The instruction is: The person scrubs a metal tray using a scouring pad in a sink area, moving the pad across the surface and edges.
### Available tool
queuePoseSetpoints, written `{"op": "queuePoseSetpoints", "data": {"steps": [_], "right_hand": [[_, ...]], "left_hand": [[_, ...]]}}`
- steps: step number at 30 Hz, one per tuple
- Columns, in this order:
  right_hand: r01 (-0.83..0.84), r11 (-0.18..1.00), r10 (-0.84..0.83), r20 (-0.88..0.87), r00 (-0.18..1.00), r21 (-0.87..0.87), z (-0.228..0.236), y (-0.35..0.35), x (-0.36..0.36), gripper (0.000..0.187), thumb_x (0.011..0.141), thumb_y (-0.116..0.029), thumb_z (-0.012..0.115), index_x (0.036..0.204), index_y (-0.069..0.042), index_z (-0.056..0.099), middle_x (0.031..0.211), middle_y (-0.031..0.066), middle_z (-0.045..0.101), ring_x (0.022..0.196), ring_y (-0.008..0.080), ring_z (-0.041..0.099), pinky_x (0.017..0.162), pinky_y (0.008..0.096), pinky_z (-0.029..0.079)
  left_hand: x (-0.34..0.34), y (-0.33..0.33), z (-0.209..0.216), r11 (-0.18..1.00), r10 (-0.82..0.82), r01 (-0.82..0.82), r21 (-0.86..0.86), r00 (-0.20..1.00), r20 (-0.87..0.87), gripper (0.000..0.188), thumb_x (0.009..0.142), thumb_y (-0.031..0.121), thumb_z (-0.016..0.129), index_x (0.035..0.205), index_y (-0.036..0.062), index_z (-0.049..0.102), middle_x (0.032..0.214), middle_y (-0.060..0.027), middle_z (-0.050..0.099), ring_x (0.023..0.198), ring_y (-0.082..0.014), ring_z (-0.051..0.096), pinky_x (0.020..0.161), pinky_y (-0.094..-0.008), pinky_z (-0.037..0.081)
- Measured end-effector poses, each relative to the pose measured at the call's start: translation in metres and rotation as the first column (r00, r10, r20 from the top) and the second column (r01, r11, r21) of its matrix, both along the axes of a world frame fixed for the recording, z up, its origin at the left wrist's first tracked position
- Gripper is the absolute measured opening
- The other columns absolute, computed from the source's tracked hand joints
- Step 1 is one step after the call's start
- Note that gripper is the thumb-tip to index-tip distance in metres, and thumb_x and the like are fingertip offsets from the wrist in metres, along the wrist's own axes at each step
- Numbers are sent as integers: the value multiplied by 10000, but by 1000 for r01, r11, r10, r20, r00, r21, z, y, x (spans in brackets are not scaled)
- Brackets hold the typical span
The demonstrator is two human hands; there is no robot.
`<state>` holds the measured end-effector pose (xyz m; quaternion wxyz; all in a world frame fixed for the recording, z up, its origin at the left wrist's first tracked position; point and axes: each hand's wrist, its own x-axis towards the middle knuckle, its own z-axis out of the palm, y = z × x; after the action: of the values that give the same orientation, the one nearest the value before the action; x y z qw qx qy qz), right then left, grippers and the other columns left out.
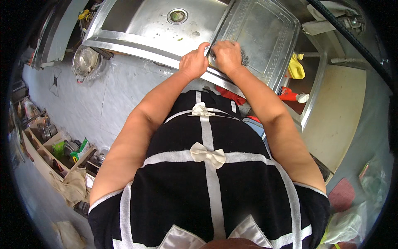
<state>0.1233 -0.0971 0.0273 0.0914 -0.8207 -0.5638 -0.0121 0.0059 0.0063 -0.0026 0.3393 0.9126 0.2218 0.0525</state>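
Metal panel (265, 37) lies in the frame's upper right, its lower-left edge seemingly pinched by the left hand (194, 63) for steadiness, while the right hand (228, 57) curls against a dark scourer (244, 58), its grip impossible to tell.

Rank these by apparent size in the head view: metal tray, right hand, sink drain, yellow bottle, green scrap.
1. Metal tray
2. Right hand
3. Sink drain and yellow bottle, too alike to rank
4. Green scrap

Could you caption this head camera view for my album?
Left hand and right hand close together at the edge of a metal panel beside a sink basin.
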Motion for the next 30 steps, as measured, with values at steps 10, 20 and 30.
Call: {"op": "queuePoseSetpoints", "data": {"steps": [10, 20, 30], "right_hand": [[91, 993, -90, 10, 996, -74, -2, 6, 9, 211, 705, -70, 607, 882, -160, 678, 914, 2, 645, 951, 208, 577, 818, 384, 392], [260, 962, -213, -359, 909, 87, 11, -38, 36, 666, 682, -299, 753, 1276, -135, 501, 1337, 129, 449, 1228, 316, 426, 1029, 402, 344], [117, 991, -80, -416, 906, 63, -3, -40, -5, 463, 697, -246, 717, 1128, -109, 618, 1115, 138, 545, 1059, 324, 518, 919, 385, 442]], "left_hand": [[-3, -1, 1, 1000, -6, 5, 30, 1000, 20, 461, 830, 164, 537, 1260, 134, 372, 875, -171, 642, 788, -374, 626, 729, -484, 484], [-3, -2, -3, 998, 51, -53, 27, 998, 46, 393, 814, 203, 532, 1188, 108, 452, 819, -191, 646, 767, -361, 634, 728, -473, 491], [0, -1, -8, 992, 75, -80, 96, 996, 49, 375, 803, 226, 553, 1153, 95, 535, 813, -136, 649, 788, -331, 631, 724, -450, 496]]}}
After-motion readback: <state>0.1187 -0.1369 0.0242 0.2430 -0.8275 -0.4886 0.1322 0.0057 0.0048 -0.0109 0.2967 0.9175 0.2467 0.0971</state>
